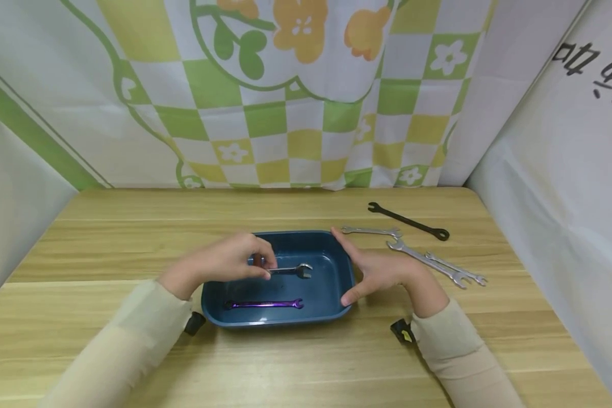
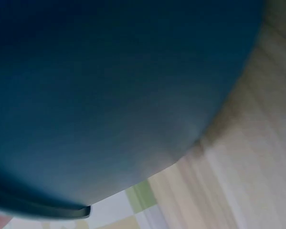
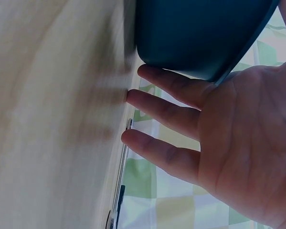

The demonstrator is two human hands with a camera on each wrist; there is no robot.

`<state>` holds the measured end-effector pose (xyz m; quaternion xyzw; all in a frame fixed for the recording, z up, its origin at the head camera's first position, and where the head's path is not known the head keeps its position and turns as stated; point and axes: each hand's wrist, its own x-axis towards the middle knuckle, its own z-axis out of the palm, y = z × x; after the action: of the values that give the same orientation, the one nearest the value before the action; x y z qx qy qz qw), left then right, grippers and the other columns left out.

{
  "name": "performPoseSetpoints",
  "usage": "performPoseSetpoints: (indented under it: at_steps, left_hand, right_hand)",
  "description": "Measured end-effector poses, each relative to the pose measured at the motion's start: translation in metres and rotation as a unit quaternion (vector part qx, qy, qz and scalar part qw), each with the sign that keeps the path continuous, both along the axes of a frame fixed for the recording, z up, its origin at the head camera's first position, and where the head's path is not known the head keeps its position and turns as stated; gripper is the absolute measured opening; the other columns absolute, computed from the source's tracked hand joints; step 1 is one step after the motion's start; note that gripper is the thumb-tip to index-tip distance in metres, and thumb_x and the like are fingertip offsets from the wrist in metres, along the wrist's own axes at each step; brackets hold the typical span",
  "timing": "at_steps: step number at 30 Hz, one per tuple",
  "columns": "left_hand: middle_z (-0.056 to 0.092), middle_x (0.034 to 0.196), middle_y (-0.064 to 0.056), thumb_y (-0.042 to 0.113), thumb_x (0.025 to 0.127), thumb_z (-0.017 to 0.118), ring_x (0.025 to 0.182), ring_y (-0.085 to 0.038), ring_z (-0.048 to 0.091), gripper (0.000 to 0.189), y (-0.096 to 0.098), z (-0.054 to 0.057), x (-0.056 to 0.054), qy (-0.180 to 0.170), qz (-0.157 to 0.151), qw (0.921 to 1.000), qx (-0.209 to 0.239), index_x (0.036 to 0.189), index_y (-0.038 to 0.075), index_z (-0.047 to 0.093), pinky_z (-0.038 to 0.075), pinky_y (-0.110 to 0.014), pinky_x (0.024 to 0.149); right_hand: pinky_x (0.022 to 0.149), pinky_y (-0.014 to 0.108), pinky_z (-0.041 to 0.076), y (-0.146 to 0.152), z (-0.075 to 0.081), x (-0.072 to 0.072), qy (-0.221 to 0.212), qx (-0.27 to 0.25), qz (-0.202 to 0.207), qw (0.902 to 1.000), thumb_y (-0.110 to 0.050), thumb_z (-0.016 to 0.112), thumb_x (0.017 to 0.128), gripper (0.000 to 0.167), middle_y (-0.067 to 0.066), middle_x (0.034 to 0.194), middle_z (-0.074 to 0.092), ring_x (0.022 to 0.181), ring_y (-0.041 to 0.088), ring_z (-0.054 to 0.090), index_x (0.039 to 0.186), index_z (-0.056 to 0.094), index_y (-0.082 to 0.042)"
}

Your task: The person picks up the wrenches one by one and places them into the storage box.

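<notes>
My left hand (image 1: 229,259) pinches a silver wrench (image 1: 285,271) between thumb and fingers, over the inside of a dark blue tray (image 1: 344,266). The wrench's left end is hidden by the hand. A purple wrench (image 1: 265,304) lies on the tray floor, toward the near side. At the tray's right end, my right hand (image 1: 379,271) spreads its thumb and forefinger along the rim. In the right wrist view, the fingers (image 3: 169,152) are extended, and the palm faces the tray's outer wall (image 3: 195,33). The left wrist view shows mostly tray wall (image 2: 119,105).
Right of the tray on the wooden table (image 1: 296,374) lie a black wrench (image 1: 408,220), a small silver wrench (image 1: 371,231), a large silver wrench (image 1: 428,260) and a thinner silver one (image 1: 456,267). A checked cloth (image 1: 265,122) hangs behind the table.
</notes>
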<state>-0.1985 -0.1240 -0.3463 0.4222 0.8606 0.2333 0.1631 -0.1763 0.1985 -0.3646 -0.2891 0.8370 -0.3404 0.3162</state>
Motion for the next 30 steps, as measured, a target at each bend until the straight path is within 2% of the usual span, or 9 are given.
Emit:
performPoseSetpoints:
  at_steps: [10, 16, 19, 22, 30]
  left_hand:
    - [0.07, 0.085, 0.009, 0.014, 0.087, 0.077, 0.073, -0.002, 0.058, 0.005, 0.002, -0.016, -0.005, -0.032, -0.023, 0.9992, -0.011, 0.09, 0.012, 0.074, 0.051, -0.02, 0.069]
    - [0.066, 0.08, 0.009, 0.014, 0.086, 0.077, 0.068, -0.003, 0.054, 0.004, 0.004, -0.027, -0.009, -0.051, -0.024, 0.9978, -0.033, 0.086, 0.014, 0.074, 0.049, -0.021, 0.065]
    - [0.065, 0.079, 0.009, 0.013, 0.086, 0.078, 0.067, -0.004, 0.054, 0.004, 0.005, -0.031, -0.011, -0.062, -0.023, 0.9967, -0.047, 0.084, 0.015, 0.074, 0.048, -0.021, 0.064]
    - [0.065, 0.079, 0.008, 0.014, 0.085, 0.078, 0.067, -0.004, 0.054, 0.005, 0.006, -0.032, -0.011, -0.068, -0.019, 0.996, -0.054, 0.084, 0.016, 0.074, 0.048, -0.021, 0.063]
    - [0.063, 0.076, 0.009, 0.013, 0.086, 0.077, 0.068, -0.005, 0.054, 0.007, 0.007, -0.031, -0.011, -0.089, -0.011, 0.9936, -0.068, 0.082, 0.016, 0.072, 0.047, -0.02, 0.064]
  right_hand:
    - [0.123, 0.054, 0.015, 0.0, -0.002, -0.001, 0.008, -0.001, 0.002, 1.0, -0.043, 0.081, 0.081, 0.132, 0.009, 0.165, -0.02, 0.154, 0.033, 0.001, 0.154, -0.027, -0.025]
    - [0.123, 0.055, 0.016, 0.0, -0.003, 0.0, 0.005, -0.004, 0.0, 1.0, -0.044, 0.081, 0.08, 0.132, 0.01, 0.165, -0.019, 0.154, 0.034, 0.003, 0.154, -0.027, -0.026]
    - [0.123, 0.056, 0.015, 0.0, -0.003, 0.0, 0.001, -0.007, 0.0, 1.0, -0.042, 0.081, 0.081, 0.132, 0.009, 0.165, -0.02, 0.154, 0.034, -0.001, 0.154, -0.027, -0.026]
    - [0.123, 0.056, 0.014, 0.0, -0.003, 0.001, 0.001, -0.009, 0.0, 1.0, -0.038, 0.081, 0.082, 0.131, 0.008, 0.165, -0.021, 0.154, 0.033, -0.002, 0.154, -0.027, -0.026]
    - [0.123, 0.055, 0.014, 0.0, -0.003, 0.0, 0.009, -0.009, 0.001, 0.9999, -0.041, 0.082, 0.081, 0.132, 0.007, 0.165, -0.02, 0.154, 0.033, -0.001, 0.154, -0.027, -0.026]
